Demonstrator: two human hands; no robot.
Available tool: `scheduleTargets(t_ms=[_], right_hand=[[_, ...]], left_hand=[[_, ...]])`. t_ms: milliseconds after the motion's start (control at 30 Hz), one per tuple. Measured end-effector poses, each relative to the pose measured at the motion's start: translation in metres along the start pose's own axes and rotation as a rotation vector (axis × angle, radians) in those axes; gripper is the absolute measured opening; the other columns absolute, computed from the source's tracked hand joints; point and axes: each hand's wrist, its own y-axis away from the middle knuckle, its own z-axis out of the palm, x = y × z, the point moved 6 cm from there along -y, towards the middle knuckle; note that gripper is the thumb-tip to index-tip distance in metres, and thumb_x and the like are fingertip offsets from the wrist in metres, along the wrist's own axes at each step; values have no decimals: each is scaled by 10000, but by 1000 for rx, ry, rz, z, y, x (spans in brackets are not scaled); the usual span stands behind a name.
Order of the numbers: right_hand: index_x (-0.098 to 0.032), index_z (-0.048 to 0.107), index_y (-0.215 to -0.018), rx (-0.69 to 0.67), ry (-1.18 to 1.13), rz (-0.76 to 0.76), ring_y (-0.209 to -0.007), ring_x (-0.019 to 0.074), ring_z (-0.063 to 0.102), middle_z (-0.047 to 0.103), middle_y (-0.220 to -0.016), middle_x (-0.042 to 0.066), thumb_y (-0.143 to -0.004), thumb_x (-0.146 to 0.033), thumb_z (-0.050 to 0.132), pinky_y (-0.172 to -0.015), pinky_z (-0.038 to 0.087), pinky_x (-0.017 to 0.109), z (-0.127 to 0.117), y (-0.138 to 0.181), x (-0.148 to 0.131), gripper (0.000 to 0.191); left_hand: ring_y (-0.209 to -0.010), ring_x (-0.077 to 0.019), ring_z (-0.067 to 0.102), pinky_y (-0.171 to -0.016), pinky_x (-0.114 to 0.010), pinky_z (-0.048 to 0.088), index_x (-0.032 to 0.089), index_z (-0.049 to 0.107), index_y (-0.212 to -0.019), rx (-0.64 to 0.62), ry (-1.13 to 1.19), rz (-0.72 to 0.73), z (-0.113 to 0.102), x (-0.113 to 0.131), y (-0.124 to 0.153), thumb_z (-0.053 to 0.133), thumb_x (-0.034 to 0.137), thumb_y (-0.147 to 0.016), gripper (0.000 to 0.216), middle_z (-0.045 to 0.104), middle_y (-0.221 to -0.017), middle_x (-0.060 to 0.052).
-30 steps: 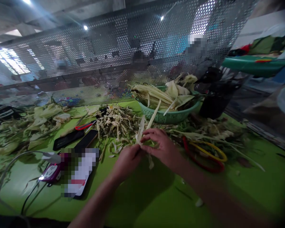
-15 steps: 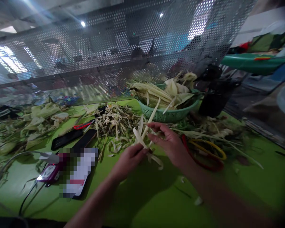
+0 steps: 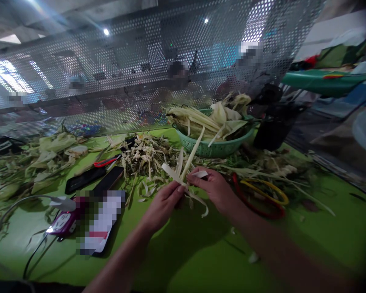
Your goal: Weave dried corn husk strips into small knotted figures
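Observation:
Above the green table, my left hand (image 3: 164, 205) is closed in a pinch on several crossed pale corn husk strips (image 3: 192, 156). Their ends fan upward and leftward, and one curled end hangs below the fingers. Close by on the right, my right hand (image 3: 212, 186) pinches a husk strip near the crossing, with a short white end (image 3: 200, 173) sticking out over its fingers. Where exactly the strips cross is partly covered by the fingertips. Behind the hands lies a pile of small twisted husk pieces (image 3: 148, 154).
A green basket (image 3: 215, 149) of husks (image 3: 198, 118) stands at the back. Scissors with red and yellow handles (image 3: 266, 193) lie right. Phones (image 3: 108, 183), a red cutter (image 3: 105, 163), a purple power strip (image 3: 62, 221) and loose husks (image 3: 53, 150) are left. A perforated metal screen (image 3: 125, 81) rises behind.
My right hand has shifted slightly down, and a white strip end now shows over its fingers. The strip end pointing left has swung further left. My left hand stays nearly in place.

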Motion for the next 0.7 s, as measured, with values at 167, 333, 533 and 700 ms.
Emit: scheduleTargets(t_ms=[167,333,533,700], right_hand=[[-182,587,-662,86,66,-28,-596,127,511,566,-619,-23,-694,-474,697,-617,404,266,-8,-4,0,313],[-183,625,-811,-48,18,13,-615,118,519,603,-716,-4,-750,-500,649,-600,405,248,-4,-4,3,324],[-161,613,-725,-238,61,89,-574,106,469,532,-620,-20,-757,-462,667,-564,364,246,10,1,9,308],[-177,584,-673,-175,229,-66,-615,126,479,521,-621,-21,-772,-439,647,-613,382,264,5,-3,1,287]], left_hand=[[-595,-93,327,-549,-225,267,155,637,-914,13,-56,2,-3,-4,-2,497,465,-862,344,388,-644,29],[-753,-124,492,-713,-234,378,166,667,-908,106,45,4,-11,-6,-2,565,430,-830,294,577,-789,-17],[-808,-147,547,-777,-250,393,163,712,-860,265,176,-57,-25,-14,-4,656,391,-762,254,657,-802,-34],[-695,-117,514,-671,-233,385,140,713,-817,296,326,-111,-27,-20,-4,704,308,-711,199,639,-764,-42]])
